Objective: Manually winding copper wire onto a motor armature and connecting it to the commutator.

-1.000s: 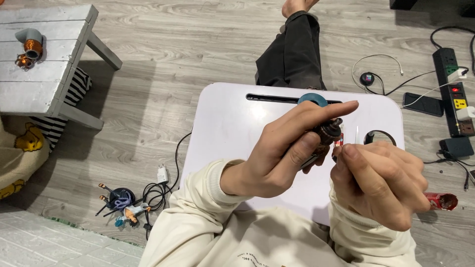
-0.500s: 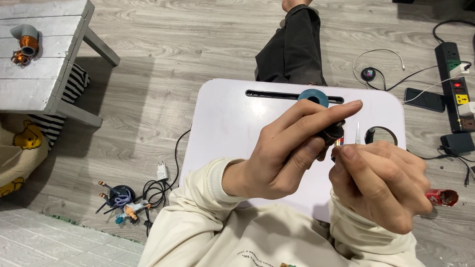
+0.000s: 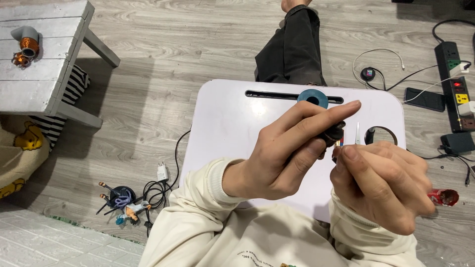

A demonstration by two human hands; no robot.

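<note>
My left hand [image 3: 287,153] is raised over a white lap desk [image 3: 232,123] and grips a small dark round part [image 3: 332,134] between fingers and thumb. My right hand [image 3: 383,183] is closed beside it, pinching a thin pale pointed tool [image 3: 357,133] whose tip stands up next to the part. A tiny red-and-gold piece shows between the two hands. Most of the dark part is hidden by my left fingers. Both sleeves are cream coloured.
A blue ring-shaped roll [image 3: 312,98] lies by the desk's slot. A black power strip [image 3: 455,84], a phone [image 3: 424,99] and cables lie on the floor at right. A grey wooden table [image 3: 44,74] stands at left, a small figurine [image 3: 121,202] and charger below it.
Both hands have shifted slightly lower and to the right. The pale tool now stands more upright beside the dark part.
</note>
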